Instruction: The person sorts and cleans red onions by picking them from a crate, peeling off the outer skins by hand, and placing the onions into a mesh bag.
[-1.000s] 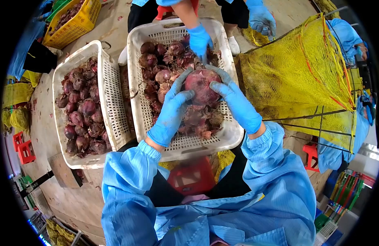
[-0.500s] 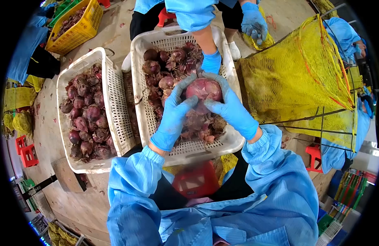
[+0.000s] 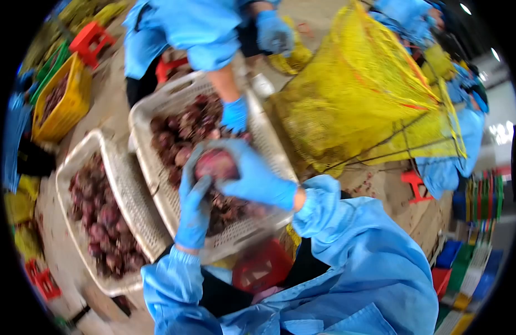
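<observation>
A large red onion (image 3: 216, 165) is held between my two blue-gloved hands, above a white plastic crate (image 3: 149, 162) full of red onions and loose skins. My left hand (image 3: 192, 192) wraps the onion's left side, its thumb across the front. From the right, my right hand (image 3: 249, 173) closes round the far and near sides. Across the crate, a co-worker's gloved hand (image 3: 234, 115) reaches down among the onions (image 3: 188, 125), its fingers partly hidden. The co-worker's other gloved hand (image 3: 275, 34) is outside the crate. Motion blurs the picture somewhat.
To the left stands a second white crate (image 3: 110, 167) of red onions. A yellow mesh bag (image 3: 353, 95) hangs on a dark frame at the right. Red stools (image 3: 92, 43) and a yellow crate (image 3: 73, 106) are at the far left. Other people in blue work beyond.
The whole view has turned and shifted, so the crates now appear tilted and further left. Both my hands still hold the onion. The co-worker's hand remains in the crate.
</observation>
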{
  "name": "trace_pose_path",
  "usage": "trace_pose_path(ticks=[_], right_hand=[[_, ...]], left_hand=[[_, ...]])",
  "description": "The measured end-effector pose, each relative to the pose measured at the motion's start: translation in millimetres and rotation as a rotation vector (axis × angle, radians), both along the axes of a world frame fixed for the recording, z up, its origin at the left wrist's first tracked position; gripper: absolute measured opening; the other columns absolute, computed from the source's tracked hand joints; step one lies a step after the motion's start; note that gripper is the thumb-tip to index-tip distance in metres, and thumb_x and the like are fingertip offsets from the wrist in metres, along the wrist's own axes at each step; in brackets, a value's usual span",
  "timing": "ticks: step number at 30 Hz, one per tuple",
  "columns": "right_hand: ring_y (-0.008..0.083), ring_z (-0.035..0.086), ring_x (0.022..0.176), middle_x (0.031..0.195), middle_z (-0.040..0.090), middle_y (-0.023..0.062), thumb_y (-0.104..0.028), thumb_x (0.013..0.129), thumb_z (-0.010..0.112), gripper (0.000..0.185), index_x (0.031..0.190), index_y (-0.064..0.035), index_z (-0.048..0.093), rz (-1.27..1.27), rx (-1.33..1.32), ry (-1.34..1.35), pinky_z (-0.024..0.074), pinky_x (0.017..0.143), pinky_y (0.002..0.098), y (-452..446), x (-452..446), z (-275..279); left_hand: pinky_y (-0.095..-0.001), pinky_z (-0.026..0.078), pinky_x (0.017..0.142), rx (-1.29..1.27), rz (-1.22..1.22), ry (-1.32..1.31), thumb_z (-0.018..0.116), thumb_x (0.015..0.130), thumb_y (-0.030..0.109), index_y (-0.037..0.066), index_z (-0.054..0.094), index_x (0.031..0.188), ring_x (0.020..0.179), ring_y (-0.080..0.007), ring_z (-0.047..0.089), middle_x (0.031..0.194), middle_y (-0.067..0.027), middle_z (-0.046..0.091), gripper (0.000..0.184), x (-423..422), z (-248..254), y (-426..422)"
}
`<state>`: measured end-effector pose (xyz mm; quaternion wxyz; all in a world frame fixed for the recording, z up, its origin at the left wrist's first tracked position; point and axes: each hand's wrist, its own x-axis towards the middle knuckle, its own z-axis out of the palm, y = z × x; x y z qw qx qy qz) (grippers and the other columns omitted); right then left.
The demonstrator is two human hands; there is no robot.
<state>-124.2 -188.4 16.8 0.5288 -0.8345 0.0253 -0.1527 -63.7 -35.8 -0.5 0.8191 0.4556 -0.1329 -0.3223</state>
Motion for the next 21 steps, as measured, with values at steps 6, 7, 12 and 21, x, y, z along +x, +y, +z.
trace_pose_path(ticks=[6, 7, 12, 21], right_hand=[[0.0304, 0.049, 0.12, 0.127, 0.049, 0.019, -0.025, 0.073, 0.075, 0.071, 0.134, -0.0044, 0.044, 0.037, 0.154, 0.172, 0.0372, 0.104, 0.0371, -4, -7, 7], [0.0295, 0.048, 0.122, 0.129, 0.047, 0.0184, -0.026, 0.074, 0.076, 0.073, 0.136, -0.0057, 0.042, 0.056, 0.221, 0.206, 0.0364, 0.105, 0.0373, -6, -7, 6], [0.0249, 0.047, 0.122, 0.135, 0.045, 0.0182, -0.024, 0.069, 0.083, 0.098, 0.147, -0.0062, 0.025, 0.151, 0.217, 0.135, 0.0379, 0.104, 0.0342, -10, -8, 1], [0.0092, 0.059, 0.087, 0.096, 0.063, -0.0007, -0.022, 0.087, 0.066, 0.031, 0.113, -0.0084, 0.058, -0.12, 1.183, 0.399, 0.0469, 0.082, 0.0255, -34, -16, 52]], left_hand=[[-0.039, 0.037, 0.107, -0.024, -0.004, 0.128, 0.059, 0.089, 0.017, 0.0, 0.036, 0.141, 0.124, -0.026, 0.048, 0.137, -0.0151, 0.045, 0.06, -7, 1, -5], [-0.0391, 0.038, 0.107, -0.022, 0.007, 0.154, 0.059, 0.09, 0.017, 0.0, 0.036, 0.141, 0.123, -0.0258, 0.048, 0.136, -0.015, 0.045, 0.058, -8, 3, -6], [-0.0383, 0.04, 0.105, 0.061, 0.024, 0.029, 0.059, 0.094, 0.031, 0.0, 0.039, 0.139, 0.123, -0.0249, 0.048, 0.137, -0.0132, 0.045, 0.058, -6, -3, -5], [-0.037, 0.044, 0.099, -0.067, -0.106, -0.03, 0.06, 0.091, 0.038, -0.001, 0.028, 0.145, 0.115, -0.0247, 0.054, 0.139, -0.0172, 0.045, 0.074, 0, 2, -3]])
